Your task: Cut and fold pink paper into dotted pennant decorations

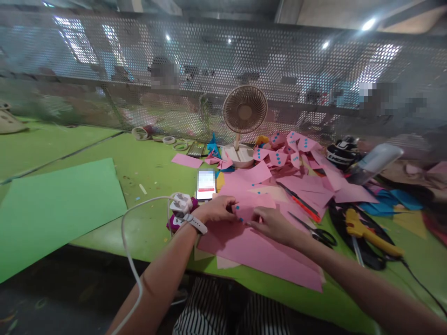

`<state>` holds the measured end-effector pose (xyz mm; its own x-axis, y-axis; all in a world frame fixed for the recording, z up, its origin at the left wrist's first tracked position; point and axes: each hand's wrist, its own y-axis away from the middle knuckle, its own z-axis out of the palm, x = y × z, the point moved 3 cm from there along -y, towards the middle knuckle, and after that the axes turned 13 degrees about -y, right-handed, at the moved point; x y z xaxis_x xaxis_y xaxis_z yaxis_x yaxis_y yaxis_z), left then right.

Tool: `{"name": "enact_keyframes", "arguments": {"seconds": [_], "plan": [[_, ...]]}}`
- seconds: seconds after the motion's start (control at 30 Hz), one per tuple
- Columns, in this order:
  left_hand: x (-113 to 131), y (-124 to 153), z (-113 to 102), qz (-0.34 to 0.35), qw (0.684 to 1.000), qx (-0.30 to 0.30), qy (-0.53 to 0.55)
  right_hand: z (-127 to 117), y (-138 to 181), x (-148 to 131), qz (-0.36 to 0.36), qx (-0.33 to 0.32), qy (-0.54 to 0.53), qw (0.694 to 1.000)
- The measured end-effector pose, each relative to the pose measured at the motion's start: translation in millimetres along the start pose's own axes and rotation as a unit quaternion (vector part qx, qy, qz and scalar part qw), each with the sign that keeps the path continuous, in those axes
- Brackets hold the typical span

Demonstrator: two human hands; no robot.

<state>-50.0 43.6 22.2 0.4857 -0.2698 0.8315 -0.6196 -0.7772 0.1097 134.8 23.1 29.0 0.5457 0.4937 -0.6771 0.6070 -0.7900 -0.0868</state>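
Note:
A small pink paper piece (256, 204) with blue diamond shapes lies between my two hands, over larger pink sheets (265, 253). At its left edge my left hand (219, 209), with a white watch band on the wrist, is closed on the paper. My right hand (270, 224) has its fingers curled and pinched together low over the paper's right side. Whatever is between those fingertips is too small to make out. Black-handled scissors (323, 236) and a red and black cutter knife (302, 204) lie to the right of my right hand.
A phone (206, 184) and a white charger plug (181, 203) with a cable sit left. Behind stand a fan (245, 110) and a heap of pink paper shapes (289, 149). A yellow glue gun (370, 235) lies right, a green sheet (66, 204) far left. Perforated metal (195, 65) closes the back.

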Motion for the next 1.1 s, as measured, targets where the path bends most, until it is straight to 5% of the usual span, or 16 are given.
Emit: {"name": "enact_keyframes", "arguments": {"seconds": [0.1, 0.27, 1.1], "plan": [[1.7, 1.6, -1.2, -0.012, 0.998, -0.002, 0.057, 0.2, 4.8, 0.2, 0.048, 0.034, -0.122, 0.991], [4.3, 3.5, -4.4, -0.029, 0.996, 0.018, 0.082, 2.1, 9.2, -3.7, 0.126, 0.037, -0.331, 0.935], [9.5, 5.2, -4.7, -0.009, 0.99, 0.062, 0.127, 0.7, 2.7, -4.9, 0.146, 0.104, -0.397, 0.9]]}}
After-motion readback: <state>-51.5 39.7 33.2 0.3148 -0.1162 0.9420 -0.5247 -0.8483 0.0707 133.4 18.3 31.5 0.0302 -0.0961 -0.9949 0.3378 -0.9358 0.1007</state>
